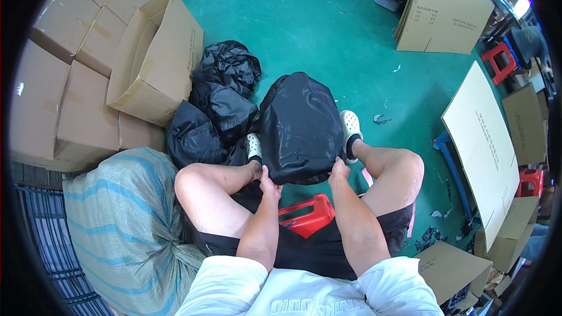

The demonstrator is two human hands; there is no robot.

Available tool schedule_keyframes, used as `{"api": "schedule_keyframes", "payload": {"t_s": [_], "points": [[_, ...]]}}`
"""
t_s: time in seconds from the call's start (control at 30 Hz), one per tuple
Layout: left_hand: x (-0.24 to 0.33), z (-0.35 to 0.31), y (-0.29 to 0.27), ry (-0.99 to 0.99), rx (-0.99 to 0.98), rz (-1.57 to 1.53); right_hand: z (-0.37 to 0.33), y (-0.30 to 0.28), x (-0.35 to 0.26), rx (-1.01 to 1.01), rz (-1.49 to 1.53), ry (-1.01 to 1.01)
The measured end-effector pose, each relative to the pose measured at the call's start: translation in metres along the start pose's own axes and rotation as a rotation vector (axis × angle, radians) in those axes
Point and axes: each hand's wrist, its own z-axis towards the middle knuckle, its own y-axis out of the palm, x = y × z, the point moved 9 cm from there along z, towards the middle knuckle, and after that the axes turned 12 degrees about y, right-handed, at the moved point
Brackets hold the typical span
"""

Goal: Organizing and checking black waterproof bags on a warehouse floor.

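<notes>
A rounded, full black fabric bag (300, 126) stands between my feet, its smooth dark top toward me. My left hand (270, 184) grips its near left edge, thumb up along the side and fingers curled under. At the near right edge my right hand (339, 172) pinches the fabric, with its fingertips partly hidden. Left of the bag lie several crumpled black fabric bundles (225, 108), heaped against one another. Below the bag and between my thighs, a red plastic stool (310, 213) shows in part.
Stacked cardboard cartons (82, 93) and an open carton (155, 64) line the left. A bulging woven sack (123, 210) sits by my left leg. On the right stand a flat cardboard sheet (483, 146) and folded cartons (445, 11). Scraps (380, 119) litter the green floor (293, 23).
</notes>
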Motion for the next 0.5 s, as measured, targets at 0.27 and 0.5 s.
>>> {"api": "schedule_keyframes", "payload": {"t_s": [0.27, 0.5], "points": [[-0.05, -0.008, -0.003, -0.05, 0.17, -0.172, 0.018, -0.009, 0.043, 0.113, 0.247, 0.007], [-0.052, 0.017, -0.018, -0.078, 0.225, -0.049, 0.016, 0.002, 0.045, 0.061, 0.142, 0.104]]}}
